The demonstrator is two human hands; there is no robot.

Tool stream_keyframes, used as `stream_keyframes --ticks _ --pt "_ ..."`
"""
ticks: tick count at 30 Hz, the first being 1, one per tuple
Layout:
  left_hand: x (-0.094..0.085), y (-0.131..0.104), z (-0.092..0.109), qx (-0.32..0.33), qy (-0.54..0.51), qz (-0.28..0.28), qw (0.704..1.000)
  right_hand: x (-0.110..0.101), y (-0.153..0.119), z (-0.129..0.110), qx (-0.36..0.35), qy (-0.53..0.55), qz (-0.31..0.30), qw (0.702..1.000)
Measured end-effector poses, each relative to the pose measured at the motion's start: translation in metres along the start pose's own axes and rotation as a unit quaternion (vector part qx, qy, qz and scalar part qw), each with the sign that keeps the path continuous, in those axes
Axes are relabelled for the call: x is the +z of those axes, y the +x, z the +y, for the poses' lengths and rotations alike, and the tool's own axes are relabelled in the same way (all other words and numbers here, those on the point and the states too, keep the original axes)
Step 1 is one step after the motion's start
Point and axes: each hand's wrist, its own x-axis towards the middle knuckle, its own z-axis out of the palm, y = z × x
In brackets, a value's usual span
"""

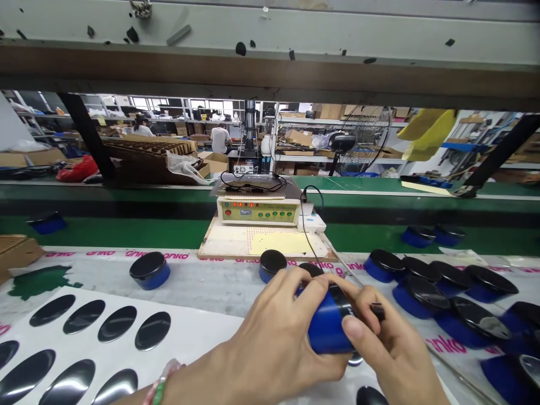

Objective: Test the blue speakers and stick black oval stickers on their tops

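In the head view, the left hand (pixel 291 332) has its grip closed around a blue can (pixel 329 326), held tilted above the counter (pixel 211 289). The right hand (pixel 392 343) is at the can's black end, its thumb against the side; something small and dark shows between its fingers, too hidden to tell what. To the left lies a white sheet (pixel 198 334) with black ovals (pixel 152 331) on it. Other blue cans with black tops (pixel 422 295) stand grouped on the right, and a single can (pixel 149 271) stands beyond the sheet. Behind the hands, a control box (pixel 259 212) with lit red digits and green buttons sits on a board (pixel 223 242). Farther back are a fan (pixel 358 140) and two people.
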Motion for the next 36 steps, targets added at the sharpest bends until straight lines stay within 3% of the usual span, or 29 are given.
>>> stream_keyframes --ticks 11,18,26,36 --pt "-0.003 0.000 -0.001 0.008 0.015 -0.008 1.000 -0.001 0.001 0.005 -0.004 0.054 -0.048 0.997" --pt "-0.004 0.001 -0.002 0.022 0.032 -0.008 0.999 0.001 0.000 0.005 0.033 0.080 -0.032 0.996" --pt "-0.004 0.000 -0.001 0.040 0.057 -0.005 0.998 0.001 -0.001 0.008 0.026 0.104 -0.039 0.993" --pt "-0.004 0.003 -0.006 0.083 0.119 0.030 0.989 0.003 -0.002 0.010 0.053 0.116 -0.041 0.991"
